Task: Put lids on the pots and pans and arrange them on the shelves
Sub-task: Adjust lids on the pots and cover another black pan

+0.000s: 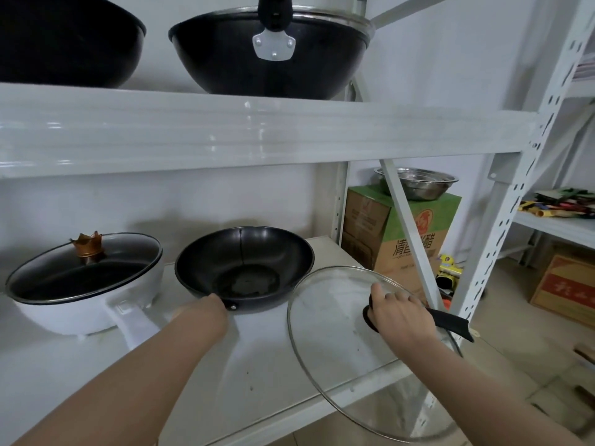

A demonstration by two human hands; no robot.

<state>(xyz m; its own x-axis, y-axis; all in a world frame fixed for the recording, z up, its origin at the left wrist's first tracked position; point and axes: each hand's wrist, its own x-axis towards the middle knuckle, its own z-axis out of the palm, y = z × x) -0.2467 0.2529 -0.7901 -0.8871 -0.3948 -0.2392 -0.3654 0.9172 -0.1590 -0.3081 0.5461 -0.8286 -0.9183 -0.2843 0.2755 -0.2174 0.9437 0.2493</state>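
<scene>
Head view looks down on a white metal shelf unit (pixel 257 136). On the lower shelf (pixel 264 355) an open black wok (pixel 244 268) sits near the middle, with no lid on it. The left hand (pixel 206 309) reaches to the wok's near rim, where the handle joins; the fingers are hidden behind the wrist, so it seems to be gripping the handle, but I cannot tell for sure. The right hand (pixel 397 312) is clenched on the black knob of a large glass lid (pixel 338 342), which it holds tilted just to the right of the wok, over the shelf's front right corner and not touching the wok. A black handle (pixel 450 323) juts out to the right from under this hand.

To the left of the wok stands a white pan (pixel 80 304), already covered by a glass lid with a crown-shaped brown knob (pixel 88 247). On the upper shelf rest two black woks (pixel 267 56). Behind the unit, steel bowls (pixel 418 181) sit on a cardboard box (pixel 399 236).
</scene>
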